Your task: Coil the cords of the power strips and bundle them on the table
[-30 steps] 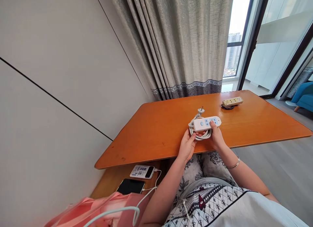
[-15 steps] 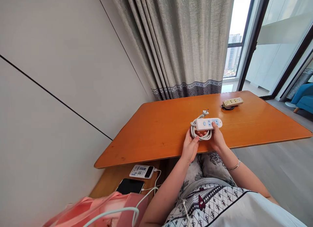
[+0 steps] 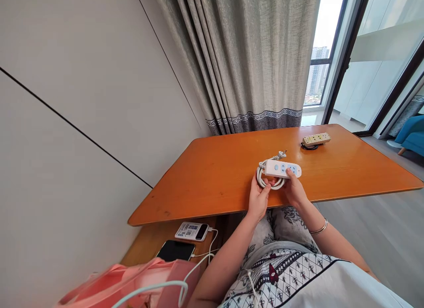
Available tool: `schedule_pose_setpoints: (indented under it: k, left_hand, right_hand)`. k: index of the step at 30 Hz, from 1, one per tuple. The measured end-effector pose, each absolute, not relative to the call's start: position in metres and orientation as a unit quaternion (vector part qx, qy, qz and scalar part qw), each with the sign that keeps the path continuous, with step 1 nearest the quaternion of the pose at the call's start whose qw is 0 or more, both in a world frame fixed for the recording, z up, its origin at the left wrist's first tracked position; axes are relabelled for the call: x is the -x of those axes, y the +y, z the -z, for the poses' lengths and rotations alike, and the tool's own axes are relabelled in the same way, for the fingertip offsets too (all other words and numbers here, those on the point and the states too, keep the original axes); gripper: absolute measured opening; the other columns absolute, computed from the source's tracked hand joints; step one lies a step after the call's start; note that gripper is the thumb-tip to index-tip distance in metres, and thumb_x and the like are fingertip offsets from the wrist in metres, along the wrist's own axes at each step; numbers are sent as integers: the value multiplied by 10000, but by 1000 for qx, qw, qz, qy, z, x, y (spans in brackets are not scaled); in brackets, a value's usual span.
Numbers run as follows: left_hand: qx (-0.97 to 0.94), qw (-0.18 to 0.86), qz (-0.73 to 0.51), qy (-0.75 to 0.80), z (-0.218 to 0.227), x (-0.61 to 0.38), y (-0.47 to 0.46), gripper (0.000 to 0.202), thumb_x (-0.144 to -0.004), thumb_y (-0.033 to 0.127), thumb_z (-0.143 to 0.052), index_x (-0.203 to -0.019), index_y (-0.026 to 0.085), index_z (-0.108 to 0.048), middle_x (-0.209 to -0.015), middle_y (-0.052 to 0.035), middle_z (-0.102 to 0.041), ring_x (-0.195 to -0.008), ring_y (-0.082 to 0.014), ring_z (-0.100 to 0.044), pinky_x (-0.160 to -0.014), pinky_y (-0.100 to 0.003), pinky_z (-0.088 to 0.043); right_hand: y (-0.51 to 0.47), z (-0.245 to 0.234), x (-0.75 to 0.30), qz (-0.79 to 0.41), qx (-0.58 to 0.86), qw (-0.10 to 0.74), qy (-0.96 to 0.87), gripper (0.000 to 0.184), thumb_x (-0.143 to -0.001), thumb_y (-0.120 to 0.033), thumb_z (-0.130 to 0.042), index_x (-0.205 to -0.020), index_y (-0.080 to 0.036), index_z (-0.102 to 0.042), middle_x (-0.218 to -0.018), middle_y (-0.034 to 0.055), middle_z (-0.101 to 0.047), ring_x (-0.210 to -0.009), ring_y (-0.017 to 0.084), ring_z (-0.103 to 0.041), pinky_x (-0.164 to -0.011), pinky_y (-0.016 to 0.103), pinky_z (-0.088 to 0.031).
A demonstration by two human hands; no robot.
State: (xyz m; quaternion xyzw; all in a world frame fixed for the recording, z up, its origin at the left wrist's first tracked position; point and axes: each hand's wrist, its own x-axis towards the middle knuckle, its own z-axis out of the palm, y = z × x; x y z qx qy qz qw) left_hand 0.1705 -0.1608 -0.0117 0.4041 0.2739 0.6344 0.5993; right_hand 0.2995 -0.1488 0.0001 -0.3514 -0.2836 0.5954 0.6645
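Dark Prints on Pale Cloth

A white top (image 3: 308, 279) bears black latticework, a dark red motif (image 3: 273, 274) and a pale cord (image 3: 252, 285). Dark leaves pattern the light trousers (image 3: 287, 226). Silvery bangle (image 3: 319, 229) below the right hand (image 3: 296, 191).

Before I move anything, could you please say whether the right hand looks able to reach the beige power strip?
Probably yes: nothing visibly blocks the way to the beige power strip, though the right hand must first release the white power strip and perhaps stretch.
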Motion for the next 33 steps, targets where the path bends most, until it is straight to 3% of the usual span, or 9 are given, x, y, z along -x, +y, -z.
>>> schedule_pose_setpoints:
  k: [4,6,9,11,19,33]
  left_hand:
    - [-409,619,-613,272,17,-172,-159,689,-730,358,-816,-1340,275,-506,-957,-5,-626,-953,-194,-668,-1021,-391,-475]
    - [-424,622,-596,281,22,-174,-156,702,-750,393,-798,-1364,278,-479,-1069,-36,-633,-987,-210,-675,-1009,-400,-481]
    - [-467,592,-582,303,31,-170,-147,759,-729,395,-811,-1388,280,-453,-1273,-97,-577,-1075,-230,-659,-1006,-396,-476]
    - [-487,562,-582,328,35,-160,-139,763,-705,363,-827,-1370,274,-463,-1301,-112,-551,-1085,-224,-653,-976,-380,-485]
    - [-455,520,-606,394,32,-128,-125,386,-728,291,-761,-1064,194,-601,-995,-48,-641,-837,-147,-653,-852,-317,-501]
    - [-501,529,-572,378,30,-131,-134,335,-711,367,-784,-951,174,-649,-878,-44,-649,-787,-146,-632,-792,-303,-525]
  right_hand:
    - [-148,4,-314,-624,371,622,-294,524,-673,-517,-785,-1070,-200,-654,-889,63,-764,-741,209,-690,-550,275,-495]
    - [-148,5,-321,-609,380,635,-286,513,-653,-488,-803,-1050,-196,-659,-886,61,-761,-701,194,-672,-500,257,-466]
    - [-144,4,-340,-546,397,678,-291,508,-638,-475,-804,-1036,-196,-655,-955,61,-755,-760,202,-673,-544,263,-498]
    - [-140,5,-362,-492,423,699,-300,516,-633,-483,-794,-1033,-191,-650,-967,62,-748,-798,211,-675,-586,273,-518]
    - [-129,11,-477,-336,570,716,-223,505,-589,-413,-787,-1012,-164,-670,-1016,81,-710,-778,167,-646,-504,205,-457]
    - [-94,-1,-522,-371,643,639,-201,226,-754,-298,-762,-913,-180,-654,-688,32,-629,-542,124,-552,-466,229,-473]
